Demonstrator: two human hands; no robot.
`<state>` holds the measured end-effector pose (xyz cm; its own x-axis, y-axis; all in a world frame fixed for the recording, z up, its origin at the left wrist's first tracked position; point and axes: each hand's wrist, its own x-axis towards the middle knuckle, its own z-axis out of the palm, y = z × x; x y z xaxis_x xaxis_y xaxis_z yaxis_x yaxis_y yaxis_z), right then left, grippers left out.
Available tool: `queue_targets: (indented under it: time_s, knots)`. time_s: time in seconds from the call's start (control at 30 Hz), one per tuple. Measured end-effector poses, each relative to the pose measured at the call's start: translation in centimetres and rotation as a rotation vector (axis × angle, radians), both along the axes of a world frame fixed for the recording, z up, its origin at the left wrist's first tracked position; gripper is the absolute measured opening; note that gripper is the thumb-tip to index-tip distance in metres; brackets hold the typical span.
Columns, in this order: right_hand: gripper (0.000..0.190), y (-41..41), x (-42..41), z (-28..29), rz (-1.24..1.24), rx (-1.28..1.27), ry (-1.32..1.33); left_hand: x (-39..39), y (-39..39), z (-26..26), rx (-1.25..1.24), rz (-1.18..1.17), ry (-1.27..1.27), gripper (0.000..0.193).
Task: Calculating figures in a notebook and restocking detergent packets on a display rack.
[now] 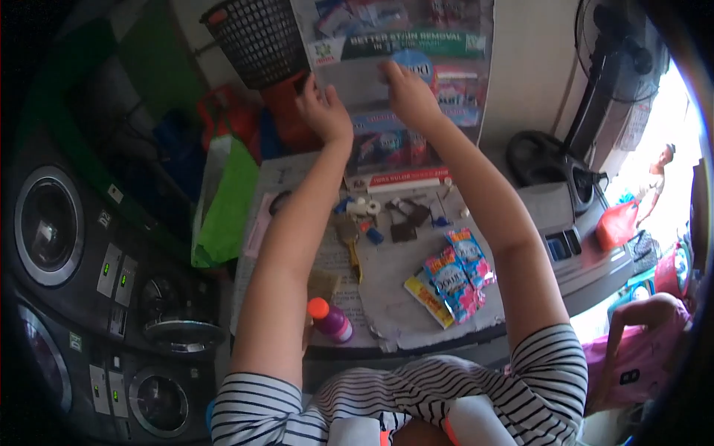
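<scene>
Both arms reach up to a display rack (362, 184) of laundry sachets. My left hand (329, 114) is raised at the rack's left edge with its fingers parted; a small dark thing shows by the fingertips, and I cannot tell whether it is held. In front of a blue round sign (415, 66) on the rack is my right hand (410, 95), fingers bent and blurred; whether it holds anything is unclear. Pink sachets (457, 86) sit just right of it. On the table below lie blue and pink Downy sachets (449, 281) over a yellow packet (427, 298).
A paint brush (350, 242), a blue cap (375, 236) and a purple bottle with an orange cap (334, 322) are on the table (385, 312). Left are a green bag (226, 206) and front-loading machines (49, 226); behind, a black basket (259, 44). Two people (641, 351) are at right.
</scene>
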<state>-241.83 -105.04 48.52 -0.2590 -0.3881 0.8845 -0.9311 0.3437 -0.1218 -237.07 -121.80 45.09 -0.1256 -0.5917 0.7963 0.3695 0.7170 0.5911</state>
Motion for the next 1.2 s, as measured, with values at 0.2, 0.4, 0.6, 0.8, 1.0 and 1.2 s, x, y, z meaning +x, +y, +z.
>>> queue_targets:
  time_s: [0.2,0.4,0.6,0.8,1.0,1.2]
  knots:
    - [0.031,-1.1,-1.0,-0.2,-0.091,0.08,0.031,-0.5,-1.9,0.6,-0.063,0.088,-0.081,0.038]
    - [0.024,5.2,6.4,-3.6,0.338,0.426,-0.477,-0.1,-2.2,-0.1,0.085,-0.062,-0.124,0.042]
    - [0.07,15.9,16.3,-12.3,-0.257,0.611,-0.684,3.5,-1.5,1.0,0.087,-0.103,-0.182,0.053]
    - [0.115,19.3,20.1,-16.9,-0.42,0.681,-0.977,22.6,13.5,2.3,0.598,-1.105,-0.584,0.061]
    - [0.118,18.7,18.6,-17.9,-0.39,0.561,-1.061,35.3,20.3,-7.7,1.163,-1.224,-1.002,0.049]
    - [0.107,17.6,19.3,-19.4,-0.203,0.633,-1.029,29.9,20.4,-15.9,1.31,-1.261,-0.817,0.034]
